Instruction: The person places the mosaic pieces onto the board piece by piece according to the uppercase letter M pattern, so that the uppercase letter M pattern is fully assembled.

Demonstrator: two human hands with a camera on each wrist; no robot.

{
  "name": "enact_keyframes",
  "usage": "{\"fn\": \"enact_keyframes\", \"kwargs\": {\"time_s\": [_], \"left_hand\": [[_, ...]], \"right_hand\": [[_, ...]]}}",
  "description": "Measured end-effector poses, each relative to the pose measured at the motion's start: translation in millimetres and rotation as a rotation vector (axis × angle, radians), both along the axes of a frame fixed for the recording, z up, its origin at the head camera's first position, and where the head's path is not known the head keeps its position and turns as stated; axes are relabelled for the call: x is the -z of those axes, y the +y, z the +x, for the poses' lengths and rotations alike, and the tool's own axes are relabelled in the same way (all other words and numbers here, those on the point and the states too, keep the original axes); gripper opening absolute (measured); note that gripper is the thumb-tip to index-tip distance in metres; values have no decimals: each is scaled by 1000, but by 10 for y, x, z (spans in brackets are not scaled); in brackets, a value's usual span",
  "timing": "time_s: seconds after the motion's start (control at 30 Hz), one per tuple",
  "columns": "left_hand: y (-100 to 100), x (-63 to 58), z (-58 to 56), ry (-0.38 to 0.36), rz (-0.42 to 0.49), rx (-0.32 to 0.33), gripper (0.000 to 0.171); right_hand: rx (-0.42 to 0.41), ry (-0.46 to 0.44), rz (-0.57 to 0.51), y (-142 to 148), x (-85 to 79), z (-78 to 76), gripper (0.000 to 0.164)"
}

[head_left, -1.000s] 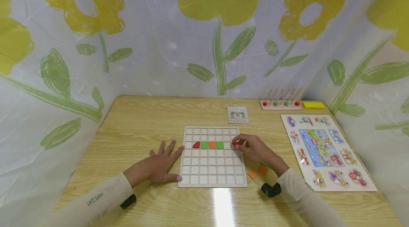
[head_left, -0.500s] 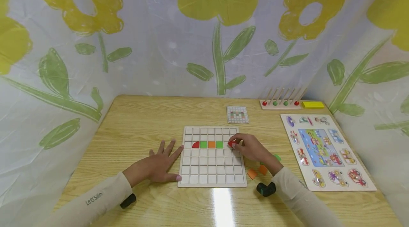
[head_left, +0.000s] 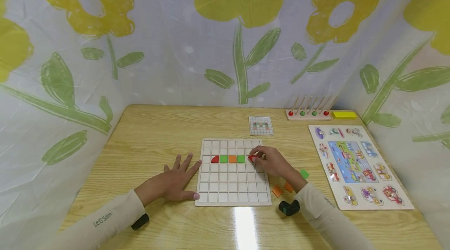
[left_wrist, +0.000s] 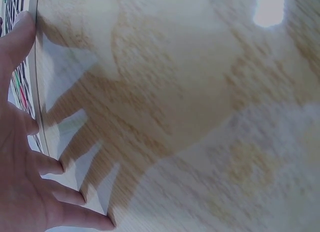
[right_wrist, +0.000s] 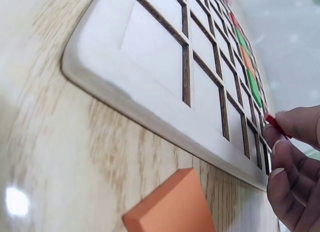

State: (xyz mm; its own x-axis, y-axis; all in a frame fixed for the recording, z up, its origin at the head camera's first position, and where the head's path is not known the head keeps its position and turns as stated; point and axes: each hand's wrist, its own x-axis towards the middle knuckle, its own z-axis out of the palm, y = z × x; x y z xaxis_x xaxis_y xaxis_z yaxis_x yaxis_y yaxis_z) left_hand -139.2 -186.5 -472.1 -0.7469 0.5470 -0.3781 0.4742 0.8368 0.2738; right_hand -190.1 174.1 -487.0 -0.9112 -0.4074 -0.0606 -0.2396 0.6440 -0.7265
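Observation:
A pale wooden grid board (head_left: 233,187) lies on the table. One of its rows holds a red quarter-round tile (head_left: 215,159), a green square (head_left: 224,159), an orange square (head_left: 233,159) and a second green square (head_left: 241,159). Between thumb and fingers my right hand (head_left: 272,161) pinches another red tile (head_left: 251,158), just right of that row's last green square; the right wrist view shows its edge (right_wrist: 277,125). My left hand (head_left: 170,183) lies with spread fingers on the table, thumb and index fingertips touching the board's left edge.
Loose orange tiles (head_left: 277,191) and a green one (head_left: 304,174) lie right of the board. Behind it is a small pattern card (head_left: 261,125). A picture puzzle (head_left: 358,168), a peg rack (head_left: 308,115) and a yellow block (head_left: 344,115) stand at the right.
My right hand has moved left over the board with the red tile, closer to the second green square. More of the loose green tile shows. The left hand has stayed in place.

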Motion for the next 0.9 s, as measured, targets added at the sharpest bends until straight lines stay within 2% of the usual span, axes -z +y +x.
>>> {"fn": "enact_keyframes", "kwargs": {"time_s": [0.23, 0.47, 0.9], "left_hand": [[7, 4, -4, -3, 7, -10, 104], [1, 18, -1, 9, 7, -6, 104], [-3, 14, 3, 23, 17, 4, 104]], "right_hand": [[12, 28, 8, -37, 24, -24, 15], [57, -14, 24, -88, 26, -49, 15], [59, -59, 68, -79, 10, -67, 22]]}}
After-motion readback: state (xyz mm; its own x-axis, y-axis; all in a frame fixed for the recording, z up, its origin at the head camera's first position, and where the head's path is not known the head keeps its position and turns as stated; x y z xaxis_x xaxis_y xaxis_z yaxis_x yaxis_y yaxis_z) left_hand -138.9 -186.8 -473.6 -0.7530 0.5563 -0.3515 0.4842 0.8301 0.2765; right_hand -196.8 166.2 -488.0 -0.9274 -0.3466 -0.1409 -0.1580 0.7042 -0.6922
